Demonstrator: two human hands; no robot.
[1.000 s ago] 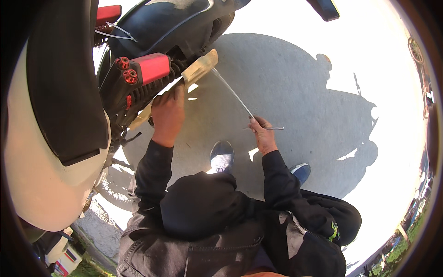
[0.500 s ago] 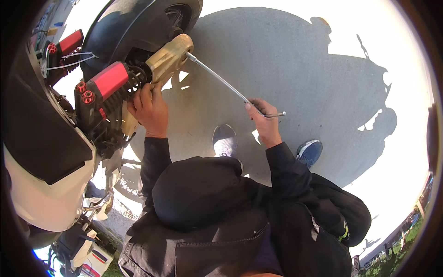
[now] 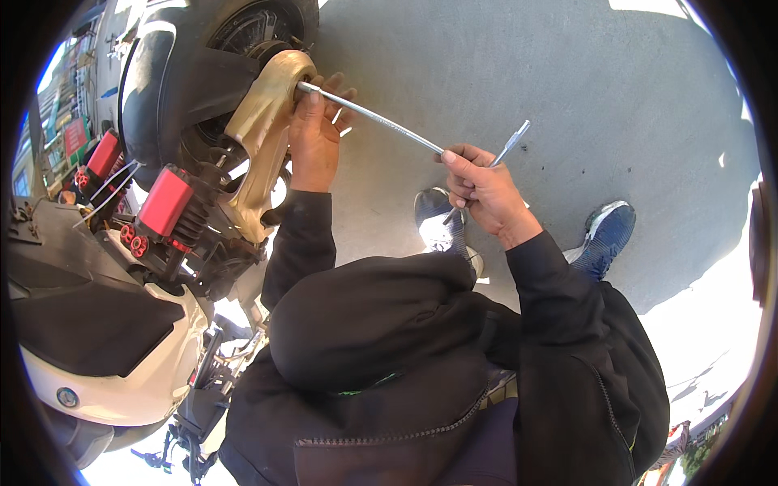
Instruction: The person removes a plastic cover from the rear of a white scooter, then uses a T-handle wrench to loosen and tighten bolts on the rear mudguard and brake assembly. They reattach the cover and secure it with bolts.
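Observation:
A long silver T-handle socket wrench (image 3: 381, 121) runs from the gold-coloured swingarm (image 3: 263, 113) of a scooter out to my right hand (image 3: 489, 194). My right fingers are wrapped round the wrench where its shaft meets the crossbar. The crossbar slants, one end sticking up past my knuckles and the other showing below my fingers. My left hand (image 3: 314, 150) is beside the end of the swingarm, its thumb against the wrench's socket end and its other fingers spread behind the shaft. The socket end meets the swingarm near the wheel hub; the fastener there is hidden.
The scooter's rear wheel (image 3: 263, 32) and black mudguard are at the upper left. Red-topped shock absorbers (image 3: 165, 198) and white bodywork (image 3: 121, 397) stand left of my arm. My shoes (image 3: 606, 239) rest on grey concrete (image 3: 519, 65).
My left hand has moved up from beneath the swingarm to the wrench's socket end. The crossbar has turned from nearly level to a steep slant in my right hand. The view has shifted.

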